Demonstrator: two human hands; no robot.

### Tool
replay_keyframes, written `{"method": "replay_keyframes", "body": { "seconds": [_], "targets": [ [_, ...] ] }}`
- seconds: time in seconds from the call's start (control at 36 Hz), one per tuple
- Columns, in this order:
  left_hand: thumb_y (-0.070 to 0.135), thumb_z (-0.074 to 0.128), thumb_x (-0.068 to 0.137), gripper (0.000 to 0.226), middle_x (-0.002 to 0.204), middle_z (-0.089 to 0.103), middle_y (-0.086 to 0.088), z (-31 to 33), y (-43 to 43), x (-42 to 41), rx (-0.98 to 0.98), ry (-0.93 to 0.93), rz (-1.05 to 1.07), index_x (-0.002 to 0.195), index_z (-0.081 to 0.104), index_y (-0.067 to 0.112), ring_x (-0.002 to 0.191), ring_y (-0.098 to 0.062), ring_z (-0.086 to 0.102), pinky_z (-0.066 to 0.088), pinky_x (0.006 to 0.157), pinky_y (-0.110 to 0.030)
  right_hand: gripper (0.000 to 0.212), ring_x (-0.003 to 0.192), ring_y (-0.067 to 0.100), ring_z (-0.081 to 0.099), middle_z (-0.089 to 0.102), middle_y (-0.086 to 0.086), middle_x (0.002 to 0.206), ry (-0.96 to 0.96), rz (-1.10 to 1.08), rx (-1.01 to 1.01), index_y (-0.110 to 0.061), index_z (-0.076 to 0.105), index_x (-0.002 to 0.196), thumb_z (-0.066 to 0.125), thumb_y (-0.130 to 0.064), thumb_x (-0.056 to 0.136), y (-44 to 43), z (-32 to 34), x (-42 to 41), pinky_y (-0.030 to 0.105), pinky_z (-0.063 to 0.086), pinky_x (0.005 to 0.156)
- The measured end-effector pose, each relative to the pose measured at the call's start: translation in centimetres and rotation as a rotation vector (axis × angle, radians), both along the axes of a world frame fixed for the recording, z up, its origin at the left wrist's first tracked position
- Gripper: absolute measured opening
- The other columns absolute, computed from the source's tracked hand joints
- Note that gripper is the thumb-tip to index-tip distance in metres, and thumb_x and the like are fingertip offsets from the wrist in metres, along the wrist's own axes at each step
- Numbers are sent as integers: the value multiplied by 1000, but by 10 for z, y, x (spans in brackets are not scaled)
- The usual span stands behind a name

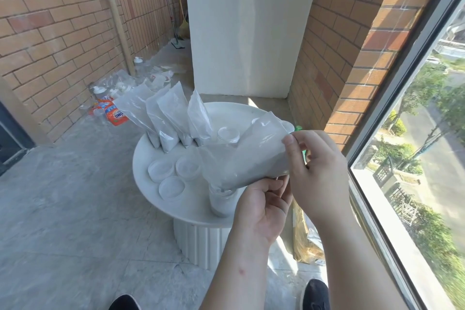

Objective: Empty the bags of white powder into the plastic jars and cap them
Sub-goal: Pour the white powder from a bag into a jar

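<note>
Two hands hold one clear plastic bag of white powder (251, 156), tilted mouth-down into the clear round plastic jar (222, 200) on the near side of the round white desk (141, 176). The left hand (261, 199) has its fingers curled under the bag's raised end, and the right hand (317, 166) pinches the upper edge. The bag looks soft, slick and saggy, so it's best gripped at the closed end with the mouth kept steady. Four full bags (173, 118) stand behind and three white lids (171, 187) lie loose.
</note>
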State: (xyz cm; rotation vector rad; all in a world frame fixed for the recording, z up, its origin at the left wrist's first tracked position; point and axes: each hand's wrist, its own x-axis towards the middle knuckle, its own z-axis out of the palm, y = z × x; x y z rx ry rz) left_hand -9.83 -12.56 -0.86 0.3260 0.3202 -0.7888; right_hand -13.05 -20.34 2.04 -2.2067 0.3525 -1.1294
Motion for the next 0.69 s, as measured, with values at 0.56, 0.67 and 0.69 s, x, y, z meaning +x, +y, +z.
{"method": "replay_keyframes", "body": {
  "seconds": [0.56,0.67,0.69],
  "targets": [
    [-23,43,71,50,102,73,-16,-3,0,3,-39,-42,-22,110,69,-4,80,-23,74,58,60,-27,13,82,5,50,59,-5,89,-28,-30,0,-14,67,89,61,-17,100,-1,1,2,8,37,72],
    [-21,46,65,54,105,72,-16,-3,0,3,-26,-51,-17,111,68,-4,82,-22,74,58,61,-27,14,81,5,50,59,-5,88,-25,-36,-8,-14,67,89,60,-18,100,-1,0,2,9,38,72],
    [-20,48,63,54,104,72,-16,-4,0,3,-22,-50,-14,111,68,-4,82,-22,74,58,61,-27,14,82,5,50,59,-5,88,-23,-33,-6,-14,67,89,60,-18,100,-1,1,2,9,38,71]
  ]
}}
